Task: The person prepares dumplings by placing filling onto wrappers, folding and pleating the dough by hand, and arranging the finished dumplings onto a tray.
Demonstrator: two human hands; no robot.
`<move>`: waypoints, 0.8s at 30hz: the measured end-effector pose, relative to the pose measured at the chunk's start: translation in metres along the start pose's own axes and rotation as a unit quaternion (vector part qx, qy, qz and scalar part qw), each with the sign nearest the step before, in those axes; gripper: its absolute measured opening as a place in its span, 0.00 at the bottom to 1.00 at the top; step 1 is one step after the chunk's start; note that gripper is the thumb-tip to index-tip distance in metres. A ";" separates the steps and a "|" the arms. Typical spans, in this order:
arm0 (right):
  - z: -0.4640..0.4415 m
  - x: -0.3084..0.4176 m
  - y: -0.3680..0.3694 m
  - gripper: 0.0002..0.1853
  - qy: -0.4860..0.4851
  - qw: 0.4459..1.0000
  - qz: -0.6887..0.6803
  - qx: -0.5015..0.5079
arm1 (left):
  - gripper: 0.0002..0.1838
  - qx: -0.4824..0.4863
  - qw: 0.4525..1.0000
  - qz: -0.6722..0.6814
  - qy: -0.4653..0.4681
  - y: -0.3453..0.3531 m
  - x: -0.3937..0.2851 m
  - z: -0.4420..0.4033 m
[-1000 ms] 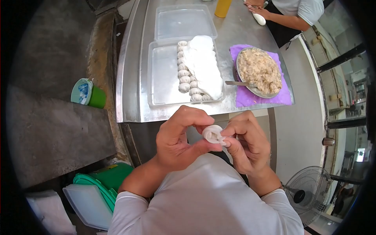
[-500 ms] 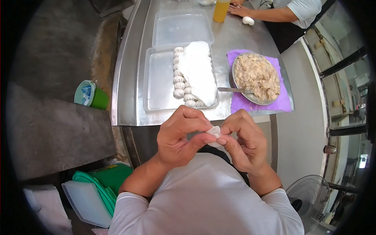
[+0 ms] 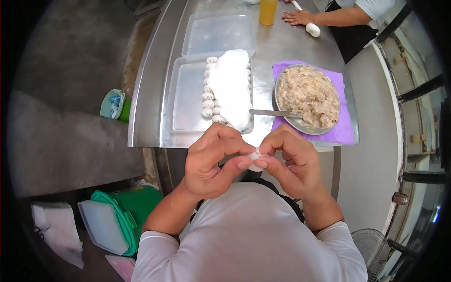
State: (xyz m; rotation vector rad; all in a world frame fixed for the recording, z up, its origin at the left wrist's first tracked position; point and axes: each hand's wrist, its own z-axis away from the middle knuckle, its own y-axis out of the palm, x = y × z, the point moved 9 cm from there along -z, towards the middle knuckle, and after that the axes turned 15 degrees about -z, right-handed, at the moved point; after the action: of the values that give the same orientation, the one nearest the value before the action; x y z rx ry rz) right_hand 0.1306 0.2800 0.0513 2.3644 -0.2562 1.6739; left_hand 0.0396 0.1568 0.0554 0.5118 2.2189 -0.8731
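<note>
A small white dumpling [image 3: 255, 163] is held in front of my chest, between the fingertips of both hands. My left hand [image 3: 213, 162] pinches its left side with thumb and forefinger. On the other side my right hand [image 3: 289, 162] pinches the gathered dough at the top. Beyond them, a clear plastic tray [image 3: 185, 98] holds rows of pleated dumplings [image 3: 207, 96], partly covered by a bright white cloth [image 3: 232, 89]. To the right, a metal bowl of pale chunky filling [image 3: 307, 96] has a flat metal spatula [image 3: 272, 113] resting across its rim.
The bowl stands on a purple cloth [image 3: 346, 127] on the steel table [image 3: 150, 108]. Behind the tray are a plastic lid [image 3: 218, 33] and a bottle of yellow liquid [image 3: 267, 11]. A co-worker's hand [image 3: 298, 17] rests near white dough [image 3: 312, 30]. A green bin [image 3: 138, 211] stands at lower left.
My fingers have shifted on the dumpling, and its top looks more gathered. The co-worker's hand and dough appear farther right. The view has tilted slightly.
</note>
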 end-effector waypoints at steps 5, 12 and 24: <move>-0.008 -0.011 -0.004 0.05 0.009 1.000 -0.017 0.009 | 0.06 0.014 0.999 -0.038 -0.019 0.002 0.001 -0.010; -0.019 -0.025 0.015 0.05 0.027 0.996 0.021 0.086 | 0.06 0.071 0.997 -0.012 -0.009 -0.008 0.026 -0.007; -0.048 -0.068 0.061 0.13 0.069 0.988 0.133 0.038 | 0.18 0.201 0.756 0.510 -0.359 0.004 0.149 0.047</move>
State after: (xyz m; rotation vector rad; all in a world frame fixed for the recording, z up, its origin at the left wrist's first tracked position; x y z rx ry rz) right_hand 0.0480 0.2361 0.0077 2.3389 -0.5103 1.9912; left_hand -0.0389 0.1424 -0.0787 1.1883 0.7894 -0.7155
